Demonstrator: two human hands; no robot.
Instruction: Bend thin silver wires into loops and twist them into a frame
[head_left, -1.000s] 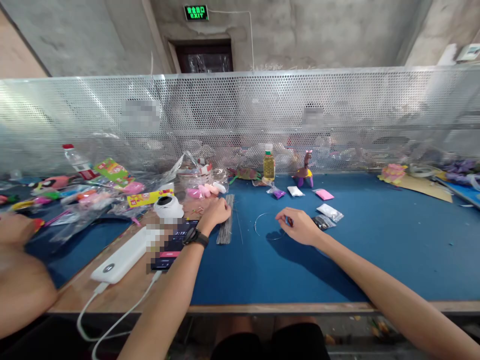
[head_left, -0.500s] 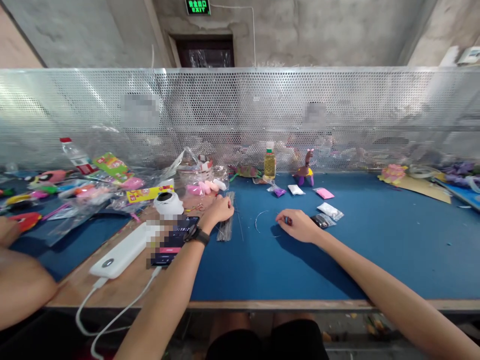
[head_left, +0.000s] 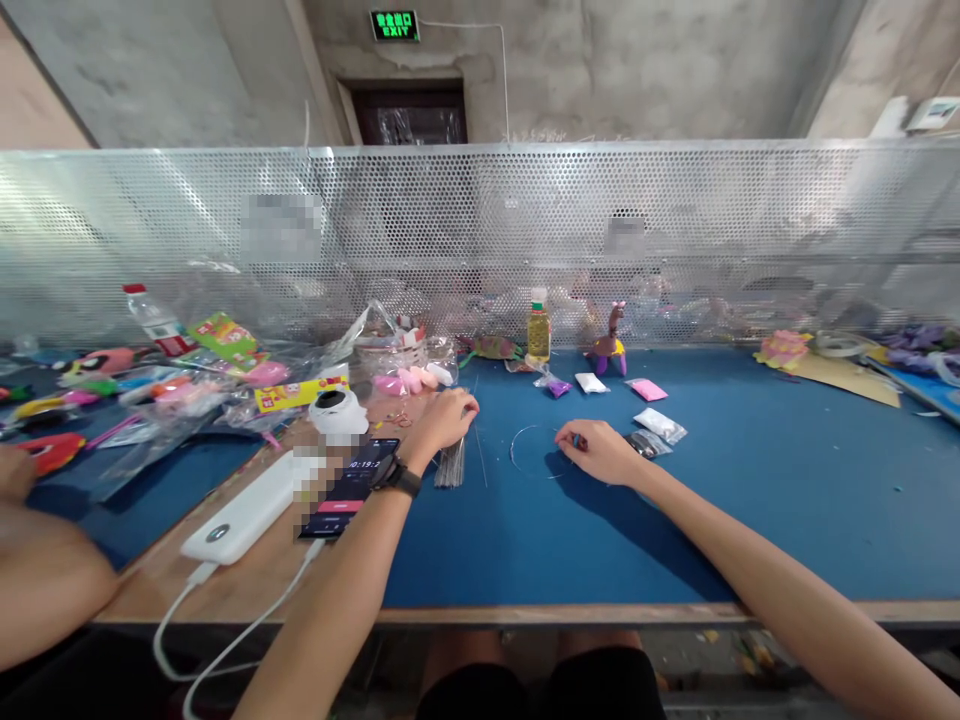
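Where the wire bundle (head_left: 450,470) lay: on the blue work surface (head_left: 480,560), its upper part covered by the left hand (head_left: 448,418).
Left hand: fingers were bent and fingertips drawn together; whether a wire was gripped could not be told.
Single wire (head_left: 481,458): lay apart, just right of the bundle.
Right hand (head_left: 596,452): fingers were curled, fingertips beside the thin wire loop (head_left: 512,455); a small dark item (head_left: 578,440) showed among them, and its grip could not be told.
Packets: black (head_left: 646,444) and white (head_left: 660,425) units lay near the right hand.
Phone (head_left: 349,488): lay next to the watch (head_left: 397,478) on the left wrist.
Bottle (head_left: 538,335): stood upright near the perforated screen (head_left: 480,220).
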